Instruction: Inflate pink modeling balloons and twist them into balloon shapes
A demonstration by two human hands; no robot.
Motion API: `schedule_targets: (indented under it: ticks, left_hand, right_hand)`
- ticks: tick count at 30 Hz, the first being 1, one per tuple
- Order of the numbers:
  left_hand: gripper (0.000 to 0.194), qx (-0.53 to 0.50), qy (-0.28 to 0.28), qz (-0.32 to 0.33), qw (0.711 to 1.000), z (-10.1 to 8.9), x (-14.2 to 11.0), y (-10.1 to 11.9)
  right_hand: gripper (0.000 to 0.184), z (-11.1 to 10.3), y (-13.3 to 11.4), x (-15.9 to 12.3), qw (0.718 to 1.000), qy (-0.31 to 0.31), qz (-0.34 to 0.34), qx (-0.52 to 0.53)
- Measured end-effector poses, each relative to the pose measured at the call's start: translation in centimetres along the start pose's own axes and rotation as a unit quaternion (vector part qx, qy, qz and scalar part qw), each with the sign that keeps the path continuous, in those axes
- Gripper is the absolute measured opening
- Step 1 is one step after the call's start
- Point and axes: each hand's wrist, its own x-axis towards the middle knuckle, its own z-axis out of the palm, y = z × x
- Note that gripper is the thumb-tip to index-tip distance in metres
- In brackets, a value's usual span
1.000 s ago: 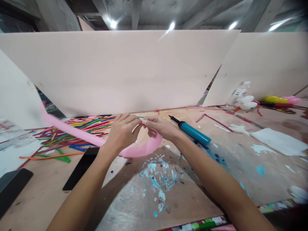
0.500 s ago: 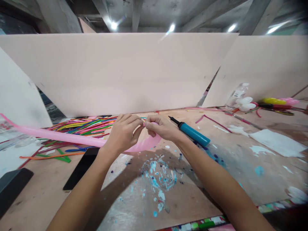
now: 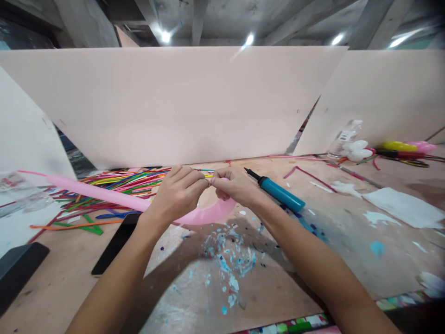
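Observation:
A long pink modelling balloon (image 3: 205, 215) curves beneath my hands, its inflated body running out to the left and ending in a thin limp tail. My left hand (image 3: 182, 191) is closed, thumb and fingertips pinching the balloon's neck end. Right against it, my right hand (image 3: 231, 185) is closed too, gripping the same end of the balloon. The pinched bit between the fingertips is mostly hidden. Just right of my right hand lies a blue balloon pump (image 3: 281, 193) with a black nozzle.
Several uninflated balloons (image 3: 114, 188) lie heaped at the back left. A black phone (image 3: 114, 246) rests by my left forearm, with a dark box (image 3: 21, 273) farther left. A plastic bottle (image 3: 346, 139), white balloons (image 3: 358, 150) and white paper (image 3: 403, 207) are on the right.
The balloon's left part has swung, and its tail now sits farther right. Its curve under my hands hangs slightly lower. Both hands still pinch the end, with fingertips drawn closer.

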Motion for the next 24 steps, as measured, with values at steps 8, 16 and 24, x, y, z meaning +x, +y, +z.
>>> schedule_targets:
  ticks: [8, 16, 24]
  left_hand:
    - [0.016, -0.054, 0.012, -0.031, 0.998, -0.2, 0.2, 0.5]
    - [0.011, -0.074, 0.037, -0.068, 0.994, 0.5, 0.9, 1.1]
    - [0.016, -0.078, 0.019, -0.041, 0.996, 0.7, 0.9, 1.5]
  right_hand:
    - [0.023, -0.2, 0.1, 0.0, 0.999, -0.017, 0.007, 0.026]
    - [0.018, -1.3, 0.8, 0.1, 0.982, -0.146, 0.028, 0.118]
    - [0.017, -2.0, 1.1, 0.2, 0.973, -0.218, 0.043, 0.057]
